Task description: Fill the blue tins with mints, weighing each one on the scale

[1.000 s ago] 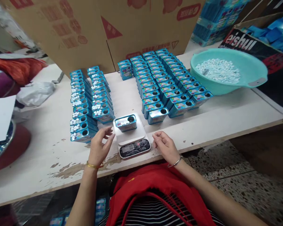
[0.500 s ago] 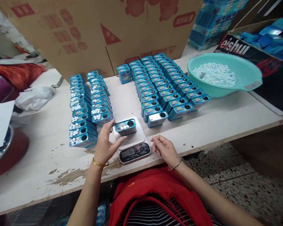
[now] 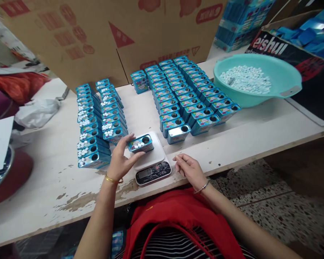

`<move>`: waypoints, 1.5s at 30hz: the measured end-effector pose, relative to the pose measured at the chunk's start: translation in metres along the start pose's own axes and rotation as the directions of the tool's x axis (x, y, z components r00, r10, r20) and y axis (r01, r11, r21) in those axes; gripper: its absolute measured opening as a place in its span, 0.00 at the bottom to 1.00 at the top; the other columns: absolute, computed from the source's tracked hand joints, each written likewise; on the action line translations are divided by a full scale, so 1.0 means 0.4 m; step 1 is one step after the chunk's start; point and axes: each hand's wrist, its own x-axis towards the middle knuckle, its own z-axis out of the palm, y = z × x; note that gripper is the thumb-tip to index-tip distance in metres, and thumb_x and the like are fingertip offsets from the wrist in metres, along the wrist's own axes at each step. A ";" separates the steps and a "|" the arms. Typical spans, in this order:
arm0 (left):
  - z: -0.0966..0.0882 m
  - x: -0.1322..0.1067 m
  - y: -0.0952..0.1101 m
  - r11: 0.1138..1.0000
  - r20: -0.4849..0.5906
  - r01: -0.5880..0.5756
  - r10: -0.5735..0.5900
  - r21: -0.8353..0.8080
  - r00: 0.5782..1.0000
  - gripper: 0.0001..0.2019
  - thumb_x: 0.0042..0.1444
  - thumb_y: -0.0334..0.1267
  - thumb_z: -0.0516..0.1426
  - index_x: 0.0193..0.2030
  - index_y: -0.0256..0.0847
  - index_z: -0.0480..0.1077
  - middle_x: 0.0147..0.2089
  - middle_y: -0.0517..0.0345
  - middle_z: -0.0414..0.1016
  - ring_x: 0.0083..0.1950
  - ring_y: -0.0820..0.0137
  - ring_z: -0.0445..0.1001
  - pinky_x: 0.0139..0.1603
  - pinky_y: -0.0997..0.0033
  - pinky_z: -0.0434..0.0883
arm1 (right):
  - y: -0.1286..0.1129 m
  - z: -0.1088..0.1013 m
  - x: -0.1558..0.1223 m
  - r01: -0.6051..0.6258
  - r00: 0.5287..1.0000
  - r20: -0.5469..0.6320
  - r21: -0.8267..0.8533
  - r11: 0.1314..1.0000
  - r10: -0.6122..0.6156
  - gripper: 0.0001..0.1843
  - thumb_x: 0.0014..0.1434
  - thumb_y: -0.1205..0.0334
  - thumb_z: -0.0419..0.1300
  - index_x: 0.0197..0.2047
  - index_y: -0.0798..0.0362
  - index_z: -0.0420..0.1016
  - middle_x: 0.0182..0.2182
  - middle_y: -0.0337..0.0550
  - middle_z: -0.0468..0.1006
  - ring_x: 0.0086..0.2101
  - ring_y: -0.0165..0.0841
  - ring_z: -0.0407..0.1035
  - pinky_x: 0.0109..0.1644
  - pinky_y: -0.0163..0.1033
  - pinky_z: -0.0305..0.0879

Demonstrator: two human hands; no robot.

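My left hand grips a small blue tin with white candies on its lid, holding it over the left side of a white kitchen scale. My right hand rests on the table edge just right of the scale, fingers loosely curled and pinched together; whether anything is in them I cannot see. Two rows of blue tins topped with candies stand left of the scale. Several rows of tins with open round holes stand behind and to the right.
A teal basin of white candies sits at the right rear. A large cardboard box stands behind the tins. Red cloth and a crumpled plastic bag lie at the left. The white table has chipped paint.
My left hand reached to the tin on the scale, closed on it and shifted it left. My right hand stayed by the scale.
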 end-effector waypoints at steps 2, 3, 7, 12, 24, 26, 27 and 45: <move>-0.013 -0.003 0.001 0.999 -0.008 0.018 -0.018 -0.045 1.000 0.34 0.49 0.46 0.63 0.61 0.43 0.57 0.54 0.50 0.69 0.54 0.64 0.70 0.56 0.59 0.68 | 0.001 -0.002 0.001 -0.002 1.000 -0.004 0.007 1.000 0.002 0.22 0.52 0.42 0.58 0.32 0.55 0.69 0.16 0.32 0.64 0.17 0.21 0.51 0.21 0.31 0.44; -0.021 -0.006 0.001 0.998 -0.020 0.031 -0.032 -0.062 0.999 0.34 0.49 0.45 0.63 0.61 0.44 0.56 0.54 0.50 0.69 0.54 0.64 0.70 0.56 0.58 0.68 | 0.001 -0.003 0.001 -0.003 1.000 -0.005 0.008 1.000 0.003 0.22 0.52 0.42 0.58 0.32 0.55 0.69 0.16 0.32 0.64 0.17 0.21 0.51 0.21 0.31 0.44; -0.048 -0.024 -0.007 0.989 -0.063 0.084 -0.092 -0.125 0.994 0.30 0.53 0.44 0.61 0.61 0.44 0.58 0.54 0.50 0.69 0.54 0.63 0.70 0.57 0.56 0.68 | 0.003 -0.008 -0.001 -0.003 1.000 -0.019 -0.002 1.000 0.003 0.22 0.51 0.41 0.59 0.32 0.55 0.68 0.16 0.32 0.65 0.16 0.22 0.51 0.20 0.31 0.44; -0.049 -0.042 -0.012 0.984 -0.067 0.113 -0.123 -0.137 0.990 0.27 0.54 0.44 0.59 0.60 0.44 0.60 0.53 0.50 0.70 0.52 0.64 0.71 0.55 0.58 0.70 | 0.010 -0.013 -0.001 -0.014 1.000 -0.027 -0.007 1.000 0.014 0.23 0.51 0.41 0.59 0.32 0.55 0.69 0.16 0.32 0.65 0.16 0.22 0.50 0.20 0.31 0.44; -0.027 -0.037 -0.009 0.988 -0.051 0.096 -0.103 -0.118 0.993 0.23 0.55 0.42 0.59 0.57 0.41 0.62 0.52 0.51 0.69 0.50 0.68 0.71 0.52 0.63 0.71 | -0.004 -0.009 -0.009 -0.017 0.999 -0.043 0.022 1.000 0.018 0.23 0.48 0.40 0.61 0.30 0.54 0.69 0.15 0.32 0.64 0.16 0.23 0.51 0.20 0.31 0.44; -0.026 -0.040 -0.010 0.989 -0.054 0.095 -0.102 -0.115 0.993 0.23 0.55 0.41 0.59 0.57 0.41 0.63 0.52 0.51 0.70 0.50 0.68 0.71 0.52 0.64 0.71 | 0.000 -0.011 -0.010 -0.019 0.999 -0.043 0.023 1.000 0.020 0.22 0.49 0.41 0.61 0.30 0.54 0.69 0.16 0.32 0.65 0.16 0.22 0.51 0.20 0.31 0.44; -0.025 -0.041 -0.011 0.989 -0.053 0.095 -0.102 -0.109 0.993 0.24 0.54 0.42 0.59 0.57 0.41 0.63 0.52 0.51 0.69 0.50 0.68 0.71 0.51 0.64 0.71 | 0.002 -0.010 -0.010 -0.021 0.999 -0.040 0.028 0.999 0.023 0.22 0.49 0.42 0.61 0.30 0.54 0.69 0.16 0.32 0.65 0.16 0.22 0.51 0.20 0.31 0.44; 0.021 -0.009 0.063 0.896 0.063 -0.329 0.325 0.300 0.944 0.16 0.53 0.31 0.55 0.50 0.43 0.65 0.49 0.50 0.73 0.48 0.62 0.70 0.46 0.59 0.68 | -0.124 0.186 0.037 -0.460 0.884 0.287 0.674 0.578 0.369 0.17 0.64 0.56 0.47 0.29 0.56 0.68 0.21 0.40 0.70 0.19 0.26 0.63 0.19 0.29 0.53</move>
